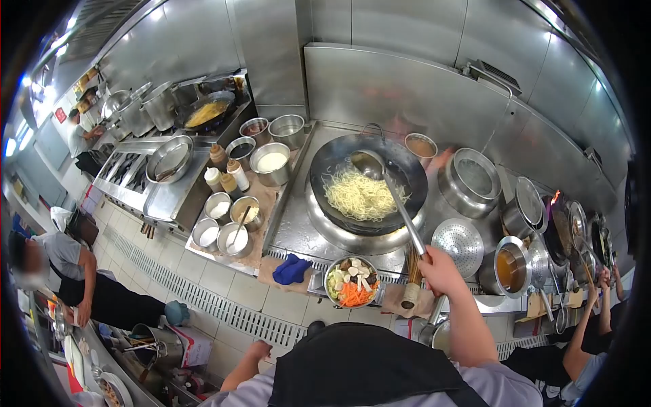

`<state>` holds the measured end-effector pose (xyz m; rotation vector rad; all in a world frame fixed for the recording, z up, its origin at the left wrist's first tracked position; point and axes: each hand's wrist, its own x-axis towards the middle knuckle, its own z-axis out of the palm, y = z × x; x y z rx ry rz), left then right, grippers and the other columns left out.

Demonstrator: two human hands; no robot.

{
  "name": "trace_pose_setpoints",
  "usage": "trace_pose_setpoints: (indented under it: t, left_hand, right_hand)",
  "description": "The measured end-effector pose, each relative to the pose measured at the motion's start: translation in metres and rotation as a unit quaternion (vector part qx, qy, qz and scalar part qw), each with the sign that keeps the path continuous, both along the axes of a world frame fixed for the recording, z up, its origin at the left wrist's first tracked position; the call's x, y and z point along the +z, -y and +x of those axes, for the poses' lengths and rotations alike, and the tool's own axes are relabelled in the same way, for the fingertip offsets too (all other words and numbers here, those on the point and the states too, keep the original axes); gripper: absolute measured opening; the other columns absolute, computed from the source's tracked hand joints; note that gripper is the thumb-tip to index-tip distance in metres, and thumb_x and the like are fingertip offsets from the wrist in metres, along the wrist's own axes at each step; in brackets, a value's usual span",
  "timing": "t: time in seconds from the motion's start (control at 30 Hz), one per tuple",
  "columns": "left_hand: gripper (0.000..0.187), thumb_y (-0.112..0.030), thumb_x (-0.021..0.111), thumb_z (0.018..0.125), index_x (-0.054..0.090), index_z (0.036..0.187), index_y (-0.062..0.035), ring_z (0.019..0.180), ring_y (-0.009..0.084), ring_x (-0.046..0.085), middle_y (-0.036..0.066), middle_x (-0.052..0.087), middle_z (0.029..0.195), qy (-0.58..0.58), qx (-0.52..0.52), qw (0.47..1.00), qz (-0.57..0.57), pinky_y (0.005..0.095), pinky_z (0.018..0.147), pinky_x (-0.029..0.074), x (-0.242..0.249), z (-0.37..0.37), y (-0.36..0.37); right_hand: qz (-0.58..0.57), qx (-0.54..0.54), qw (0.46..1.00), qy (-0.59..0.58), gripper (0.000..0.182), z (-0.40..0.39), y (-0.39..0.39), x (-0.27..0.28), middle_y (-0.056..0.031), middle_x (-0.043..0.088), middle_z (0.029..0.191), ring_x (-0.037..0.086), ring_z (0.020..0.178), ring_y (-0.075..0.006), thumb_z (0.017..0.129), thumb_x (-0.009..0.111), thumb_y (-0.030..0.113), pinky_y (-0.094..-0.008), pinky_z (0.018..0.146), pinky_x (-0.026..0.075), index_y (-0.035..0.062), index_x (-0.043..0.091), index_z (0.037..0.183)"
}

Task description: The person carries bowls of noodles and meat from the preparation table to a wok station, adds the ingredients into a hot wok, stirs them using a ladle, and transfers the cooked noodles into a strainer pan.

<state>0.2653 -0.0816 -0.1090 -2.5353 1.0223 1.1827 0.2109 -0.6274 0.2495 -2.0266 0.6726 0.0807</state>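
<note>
Steel ladle [400,203] in rt hand [439,269], noodles [359,195], wok [369,180]

Steel cooking range [298,224] under wok [339,169], vegetable bowl [351,281], blue cloth [291,269].

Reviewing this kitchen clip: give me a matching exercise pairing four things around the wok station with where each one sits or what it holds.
Things:
1. wok
2. ladle
3. metal bowl
4. blue cloth

Places or states:
A. lies on the counter edge, left of the vegetables
B. holds yellow noodles
C. handle gripped by the right hand, scoop over the noodles
D. holds carrot strips, greens and pale slices

Pairs: 1-B, 2-C, 3-D, 4-A

The left hand hangs low at the person's side, holding nothing visible.
</note>
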Motion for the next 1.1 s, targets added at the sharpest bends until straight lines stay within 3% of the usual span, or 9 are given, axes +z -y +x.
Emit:
trace_pose_setpoints:
  t: [0.13,0.2,0.4,0.5,0.57,0.63,0.83,0.9,1.1]
  left_hand:
    - [0.016,-0.018,0.060,0.077,0.067,0.089,-0.0087,0.089,0.0277,0.063,0.010,0.067,0.085,-0.013,-0.019,0.998,-0.062,0.0388,0.073,0.053,0.006,0.018,0.019]
    - [0.016,-0.017,0.060,0.076,0.067,0.089,-0.0088,0.088,0.0279,0.064,0.010,0.067,0.085,-0.023,-0.044,0.996,-0.069,0.0381,0.072,0.053,0.001,0.027,0.028]
    - [0.017,-0.015,0.053,0.079,0.066,0.088,-0.0074,0.076,0.0214,0.067,0.007,0.068,0.082,0.066,-0.129,0.985,-0.098,0.0342,0.069,0.054,-0.004,0.041,0.012]
    - [0.019,-0.016,0.051,0.081,0.066,0.089,-0.0084,0.071,0.0188,0.067,0.006,0.069,0.082,-0.014,-0.044,0.997,-0.062,0.0334,0.068,0.054,0.002,0.036,0.016]
    - [0.021,-0.019,0.050,0.084,0.067,0.089,-0.0078,0.068,0.0192,0.067,0.007,0.069,0.080,-0.096,0.226,0.969,0.013,0.0329,0.066,0.054,0.088,0.025,0.052]
    - [0.022,-0.020,0.050,0.085,0.067,0.087,-0.0065,0.066,0.0192,0.067,0.007,0.069,0.079,-0.107,0.159,0.981,-0.027,0.0326,0.066,0.054,0.077,0.020,0.039]
    - [0.027,-0.023,0.050,0.087,0.068,0.082,-0.0043,0.061,0.0174,0.066,0.006,0.069,0.075,-0.078,0.293,0.929,-0.211,0.0316,0.065,0.054,0.109,-0.012,0.030]
    - [0.028,-0.025,0.050,0.086,0.068,0.081,-0.0046,0.061,0.0168,0.066,0.005,0.069,0.075,-0.075,0.295,0.927,-0.218,0.0315,0.064,0.054,0.089,-0.005,0.026]
    - [0.030,-0.026,0.046,0.087,0.067,0.077,-0.0057,0.059,0.0165,0.065,0.006,0.068,0.073,-0.061,0.251,0.965,-0.052,0.0309,0.060,0.053,0.062,0.005,0.042]
  right_hand:
    - [0.069,0.010,0.996,-0.048,0.023,-0.004,0.004,-0.013,-0.0218,0.061,0.073,0.061,0.066,-0.0390,0.080,0.051,0.016,-0.0460,0.062,0.049,-0.0010,0.055,0.095]
    - [-0.184,0.029,0.982,-0.021,0.022,0.007,-0.005,-0.027,-0.0248,0.061,0.081,0.058,0.079,-0.0445,0.081,0.049,0.018,-0.0489,0.072,0.047,-0.0002,0.053,0.094]
    - [-0.133,0.005,0.991,0.021,0.026,-0.030,-0.022,-0.030,-0.0208,0.060,0.078,0.058,0.073,-0.0395,0.078,0.055,0.020,-0.0448,0.067,0.046,0.0010,0.055,0.096]
    - [-0.053,0.026,0.998,0.006,0.030,-0.046,-0.002,-0.037,-0.0180,0.058,0.072,0.056,0.065,-0.0353,0.075,0.059,0.017,-0.0408,0.062,0.044,0.0016,0.057,0.101]
    - [-0.110,0.007,0.994,-0.001,0.027,-0.044,0.004,-0.027,-0.0195,0.058,0.072,0.057,0.066,-0.0366,0.076,0.058,0.017,-0.0423,0.062,0.044,0.0015,0.056,0.098]
    - [-0.170,0.023,0.985,0.034,0.022,-0.033,0.010,-0.032,-0.0131,0.052,0.065,0.053,0.054,-0.0240,0.077,0.058,0.015,-0.0385,0.056,0.043,-0.0020,0.051,0.089]
    - [-0.133,-0.083,0.985,0.070,0.023,0.014,0.000,-0.059,-0.0226,0.058,0.073,0.057,0.063,-0.0397,0.078,0.054,0.016,-0.0448,0.060,0.045,-0.0013,0.050,0.093]
    - [0.055,-0.038,0.998,-0.004,0.018,0.026,0.003,-0.047,-0.0196,0.057,0.068,0.057,0.052,-0.0332,0.080,0.052,0.014,-0.0425,0.050,0.045,-0.0004,0.050,0.091]
    - [-0.059,-0.008,0.995,0.077,0.014,0.027,-0.012,-0.028,-0.0066,0.049,0.059,0.051,0.041,-0.0166,0.082,0.051,0.012,-0.0334,0.037,0.040,-0.0002,0.050,0.088]
